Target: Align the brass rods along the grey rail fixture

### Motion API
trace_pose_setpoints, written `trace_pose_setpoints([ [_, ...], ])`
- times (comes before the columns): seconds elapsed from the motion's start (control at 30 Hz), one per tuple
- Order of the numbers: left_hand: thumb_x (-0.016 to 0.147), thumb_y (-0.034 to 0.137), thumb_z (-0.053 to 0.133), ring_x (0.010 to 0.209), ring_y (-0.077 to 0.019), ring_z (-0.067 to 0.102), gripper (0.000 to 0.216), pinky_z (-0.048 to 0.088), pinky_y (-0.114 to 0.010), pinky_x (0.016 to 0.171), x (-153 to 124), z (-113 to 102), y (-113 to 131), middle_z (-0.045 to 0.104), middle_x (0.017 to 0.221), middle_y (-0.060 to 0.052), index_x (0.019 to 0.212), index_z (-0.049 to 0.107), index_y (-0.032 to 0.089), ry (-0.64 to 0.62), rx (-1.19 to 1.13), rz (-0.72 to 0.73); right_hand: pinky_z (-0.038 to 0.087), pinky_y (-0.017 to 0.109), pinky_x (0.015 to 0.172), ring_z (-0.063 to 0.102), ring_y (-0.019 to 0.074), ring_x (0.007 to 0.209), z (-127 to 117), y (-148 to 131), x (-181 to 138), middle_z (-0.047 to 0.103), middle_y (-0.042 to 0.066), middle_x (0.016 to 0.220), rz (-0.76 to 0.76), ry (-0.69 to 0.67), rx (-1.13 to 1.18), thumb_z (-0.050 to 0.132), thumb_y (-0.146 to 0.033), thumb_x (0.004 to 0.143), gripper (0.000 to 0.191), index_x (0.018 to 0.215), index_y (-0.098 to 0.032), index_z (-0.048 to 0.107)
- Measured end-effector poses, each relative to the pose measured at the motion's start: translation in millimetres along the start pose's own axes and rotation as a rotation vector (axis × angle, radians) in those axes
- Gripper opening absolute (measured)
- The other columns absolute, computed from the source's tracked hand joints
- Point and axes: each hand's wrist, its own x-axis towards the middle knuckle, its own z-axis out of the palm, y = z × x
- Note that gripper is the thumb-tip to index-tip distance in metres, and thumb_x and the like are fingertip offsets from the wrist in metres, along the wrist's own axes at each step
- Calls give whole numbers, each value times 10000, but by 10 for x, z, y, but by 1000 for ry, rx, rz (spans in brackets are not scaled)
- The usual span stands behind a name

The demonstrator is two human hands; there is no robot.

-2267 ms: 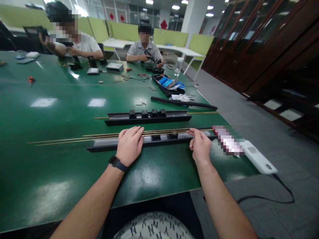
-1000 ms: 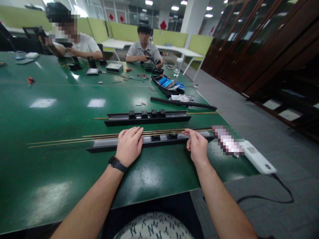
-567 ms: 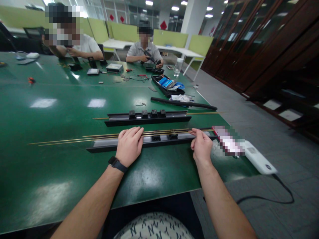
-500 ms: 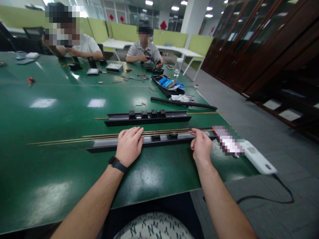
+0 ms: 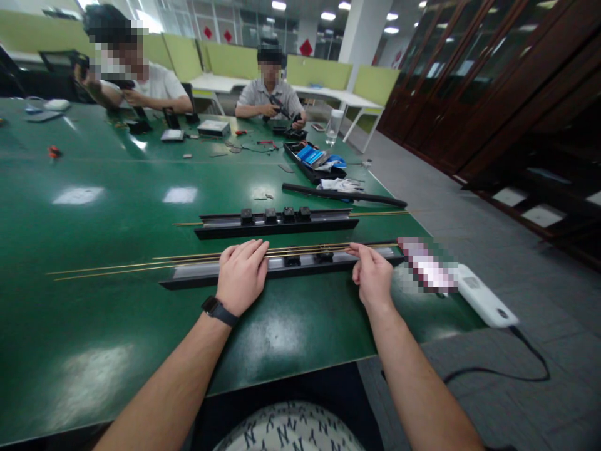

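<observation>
My left hand (image 5: 243, 275), with a dark watch (image 5: 212, 305) on its wrist, lies over the near black channel (image 5: 188, 279), its fingers pressed together and bent over the channel and the thin brass rods (image 5: 107, 266). Several rods run lengthwise along the channel, their ends sticking out to the left. My right hand (image 5: 373, 275) is closed, thumb and forefinger pinching a brass rod near the channel's right part. Between my hands, small black blocks (image 5: 325, 253) sit in the channel under the rods.
Behind lies a second black channel (image 5: 277, 228) with several black blocks and rods. A black strip (image 5: 345, 195), white gloves (image 5: 340, 185) and a black tray (image 5: 305, 164) are farther back. Right are a blurred phone-like thing (image 5: 425, 264) and a white corded device (image 5: 486, 297). Two people sit across the table.
My right hand has moved slightly left along the channel. The left end of one brass rod has slid farther left. My left hand stays in place on the channel.
</observation>
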Motion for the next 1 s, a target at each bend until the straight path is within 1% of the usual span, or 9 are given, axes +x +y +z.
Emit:
trace_pose_setpoints([
  [0.2, 1062, 279, 491, 1307, -298, 676, 365, 416, -514, 1111, -2, -6, 0, 739, 1400, -93, 1361, 699, 250, -2, -24, -15, 248, 200, 299, 447, 41, 342, -1, -9, -43, 828, 145, 1012, -8, -124, -13, 717, -517, 901, 404, 1020, -145, 821],
  [0.37, 1044, 280, 505, 1309, -299, 673, 379, 412, -519, 1116, 2, -6, -4, 738, 1403, -89, 1370, 698, 268, -5, -47, -22, 250, 201, 300, 445, 40, 343, 3, -18, -52, 830, 140, 1028, -1, -158, -12, 717, -538, 902, 416, 1028, -155, 821],
  [0.63, 1058, 285, 490, 1306, -302, 675, 374, 413, -523, 1109, -2, 2, -6, 738, 1400, -97, 1366, 698, 247, -14, -27, -22, 252, 199, 301, 453, 42, 346, -2, 1, -47, 830, 134, 1016, -12, -143, -15, 712, -518, 916, 402, 1038, -152, 822],
  [0.77, 1057, 279, 498, 1304, -298, 677, 363, 414, -514, 1111, -3, 7, -8, 740, 1397, -97, 1354, 701, 238, -5, -22, -18, 258, 202, 303, 452, 44, 345, -4, 6, -43, 829, 127, 985, -30, -126, -31, 703, -536, 910, 419, 1025, -150, 819],
  [1.0, 1052, 277, 499, 1308, -302, 674, 371, 421, -518, 1119, 0, 1, -11, 738, 1399, -102, 1364, 696, 238, -15, -31, -16, 249, 204, 292, 453, 46, 337, -8, 25, 3, 829, 129, 978, -18, -38, -22, 698, -514, 905, 401, 1004, -143, 815],
])
